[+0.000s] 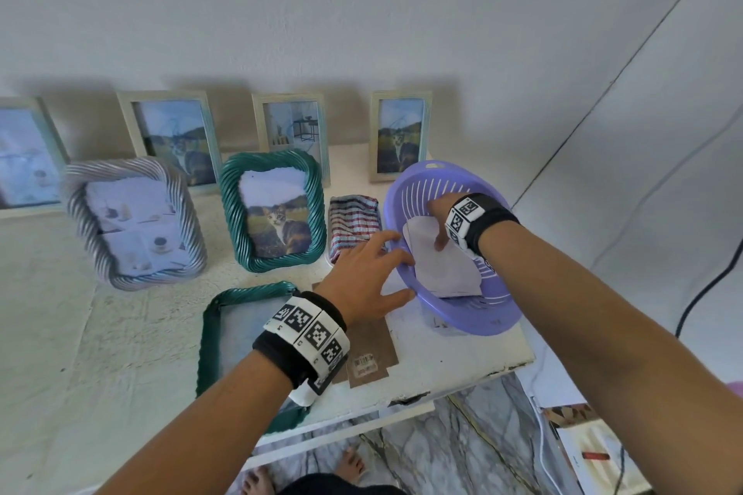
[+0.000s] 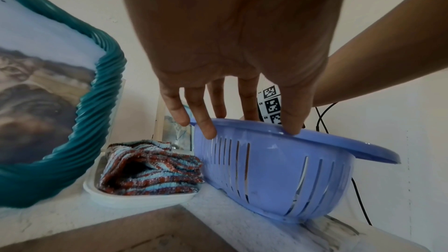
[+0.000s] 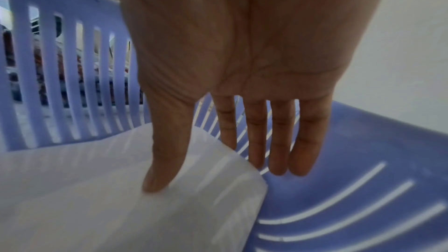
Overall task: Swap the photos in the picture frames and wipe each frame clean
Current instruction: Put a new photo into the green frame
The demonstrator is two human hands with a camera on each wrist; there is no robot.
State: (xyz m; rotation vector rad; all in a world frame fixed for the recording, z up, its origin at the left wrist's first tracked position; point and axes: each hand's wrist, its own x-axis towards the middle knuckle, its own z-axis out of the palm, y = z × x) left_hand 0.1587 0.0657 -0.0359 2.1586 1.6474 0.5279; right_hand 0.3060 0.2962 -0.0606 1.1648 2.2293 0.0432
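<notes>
A purple slotted basket [image 1: 474, 317] [image 2: 266, 170] [image 3: 363, 141] stands tilted at the table's right end. My left hand [image 1: 374, 273] [image 2: 218, 55] rests on its near rim with straight, spread fingers. My right hand [image 1: 438, 221] [image 3: 230, 64] reaches inside it. Its thumb lies on a white sheet [image 1: 442, 273] [image 3: 121, 189], and the index tip is hidden behind the sheet's edge. A green twisted frame [image 1: 209, 334] lies flat under my left wrist, with a brown backing board [image 1: 370, 338] beside it. A striped cloth [image 1: 354, 225] [image 2: 150, 171] sits in a white tray [image 2: 135, 198].
A green frame with a cat photo [image 1: 273, 209] and a silver twisted frame [image 1: 132, 221] stand mid-table. Several pale frames [image 1: 177, 137] lean on the back wall. The table's chipped front edge [image 1: 482, 370] is close to the basket. Cables [image 1: 703, 293] hang at the right.
</notes>
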